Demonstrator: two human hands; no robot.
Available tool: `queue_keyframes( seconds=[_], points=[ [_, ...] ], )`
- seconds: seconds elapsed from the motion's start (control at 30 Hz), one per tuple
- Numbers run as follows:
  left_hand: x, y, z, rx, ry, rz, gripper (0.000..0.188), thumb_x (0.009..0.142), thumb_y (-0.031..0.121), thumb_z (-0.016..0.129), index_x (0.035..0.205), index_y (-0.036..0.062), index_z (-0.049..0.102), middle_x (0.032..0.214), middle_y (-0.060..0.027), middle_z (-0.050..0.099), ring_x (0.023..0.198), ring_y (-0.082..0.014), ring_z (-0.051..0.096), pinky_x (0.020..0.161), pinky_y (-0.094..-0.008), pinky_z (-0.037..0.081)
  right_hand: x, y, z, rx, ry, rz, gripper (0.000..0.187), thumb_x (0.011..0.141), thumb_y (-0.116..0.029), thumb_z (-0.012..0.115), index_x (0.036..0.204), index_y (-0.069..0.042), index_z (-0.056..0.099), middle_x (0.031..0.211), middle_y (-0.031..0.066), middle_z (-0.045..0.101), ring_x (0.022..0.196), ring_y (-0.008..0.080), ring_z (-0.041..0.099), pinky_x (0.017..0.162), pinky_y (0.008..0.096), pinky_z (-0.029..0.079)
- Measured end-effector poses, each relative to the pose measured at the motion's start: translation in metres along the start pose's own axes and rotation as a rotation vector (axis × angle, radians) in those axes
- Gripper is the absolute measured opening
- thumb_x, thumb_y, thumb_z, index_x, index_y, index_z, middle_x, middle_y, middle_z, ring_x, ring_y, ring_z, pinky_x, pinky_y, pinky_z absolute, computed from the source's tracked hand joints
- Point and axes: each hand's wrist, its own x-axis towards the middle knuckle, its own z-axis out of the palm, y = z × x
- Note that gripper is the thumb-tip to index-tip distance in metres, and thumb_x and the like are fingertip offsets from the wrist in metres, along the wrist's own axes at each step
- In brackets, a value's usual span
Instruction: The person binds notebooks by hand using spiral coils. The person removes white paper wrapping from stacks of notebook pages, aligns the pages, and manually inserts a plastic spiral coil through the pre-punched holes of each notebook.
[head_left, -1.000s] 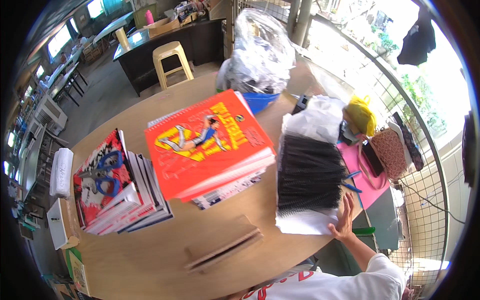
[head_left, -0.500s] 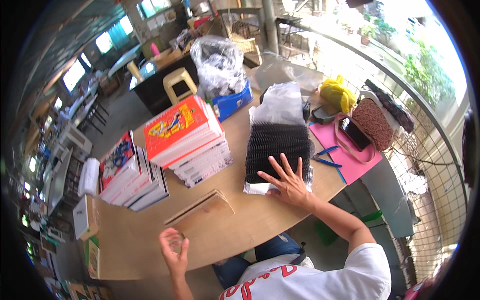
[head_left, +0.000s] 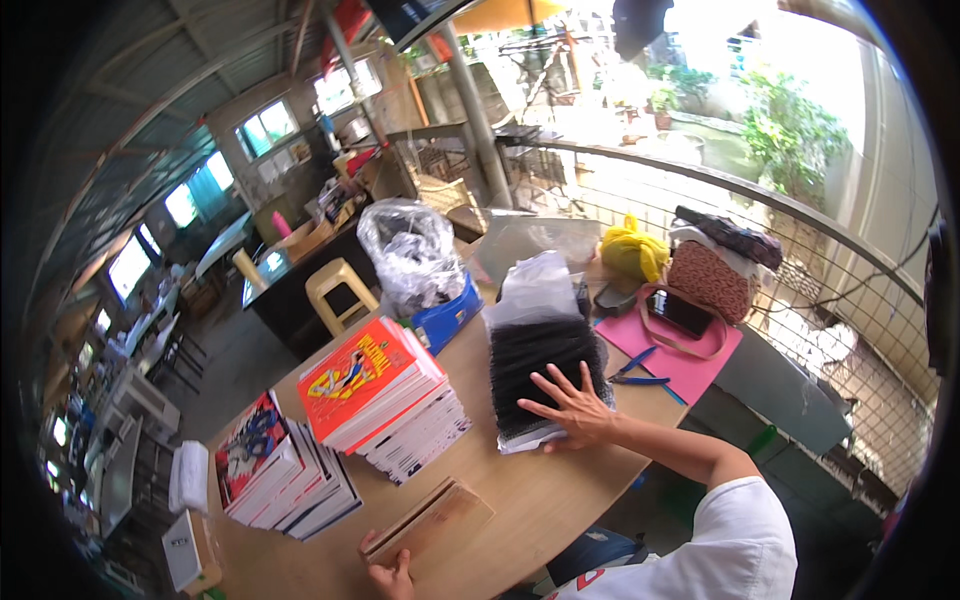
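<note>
My right hand (head_left: 573, 405) lies with fingers spread on the near part of a black ridged bundle (head_left: 535, 350), which looks like rows of binding coils with white sheets (head_left: 540, 285) at both ends. My left hand (head_left: 390, 575) is at the near left end of a slotted wooden block (head_left: 445, 520), thumb and fingers closed about it. Left of the bundle stands a tall stack of books with red-orange covers (head_left: 360, 375). A second stack of books with a red and blue cover (head_left: 255, 450) leans beside it.
Blue-handled pliers (head_left: 640, 378) lie by a pink folder (head_left: 695, 365) with a phone (head_left: 682, 312) on it. Behind are a yellow bag (head_left: 635, 250) and a patterned pouch (head_left: 710, 280). A plastic bag of scraps (head_left: 410, 255) stands behind the books. Wire mesh (head_left: 850, 400) runs along the right.
My left hand has moved from beside the wooden block to its end and closed on it. My right hand stays on the bundle. The view has tilted upward.
</note>
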Motion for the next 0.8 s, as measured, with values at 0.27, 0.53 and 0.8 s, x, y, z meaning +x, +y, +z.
queue_keyframes(
  seconds=[0.27, 0.53, 0.8],
  points=[
    [0.0, -0.092, 0.0, -0.334, -0.05, -0.161, 0.063, 0.081, -0.001, 0.079, 0.134, -0.0053, 0.044, 0.114, -0.009, 0.063, 0.106, -0.0188, 0.061, 0.093, -0.0352, 0.051, -0.034, -0.069, 0.013, 0.184, 0.155, -0.022, 0.084, 0.077, -0.043, 0.078, 0.151, -0.03, 0.041, 0.156, 0.017, 0.032, 0.149, 0.0386, 0.021, 0.114, 0.068, 0.014],
    [0.025, -0.042, 0.014, -0.333, -0.259, 0.01, 0.047, 0.083, 0.002, 0.079, 0.118, 0.0011, 0.048, 0.113, -0.0087, 0.06, 0.106, -0.017, 0.061, 0.091, -0.0324, 0.052, 0.022, -0.036, -0.036, 0.282, 0.572, 0.181, 0.079, 0.073, -0.032, 0.085, 0.142, -0.015, 0.051, 0.15, 0.0213, 0.037, 0.139, 0.0478, 0.033, 0.112, 0.0571, 0.03],
    [0.032, -0.049, 0.04, -0.197, -0.186, -0.13, 0.067, 0.083, 0.004, 0.078, 0.138, 0.0022, 0.039, 0.12, -0.0101, 0.06, 0.11, -0.0192, 0.061, 0.09, -0.0336, 0.053, 0.066, -0.124, -0.017, 1.022, 0.081, -0.22, 0.086, 0.068, -0.023, 0.089, 0.141, -0.002, 0.048, 0.135, 0.0199, 0.054, 0.127, 0.0361, 0.05, 0.105, 0.0441, 0.043]
  ],
)
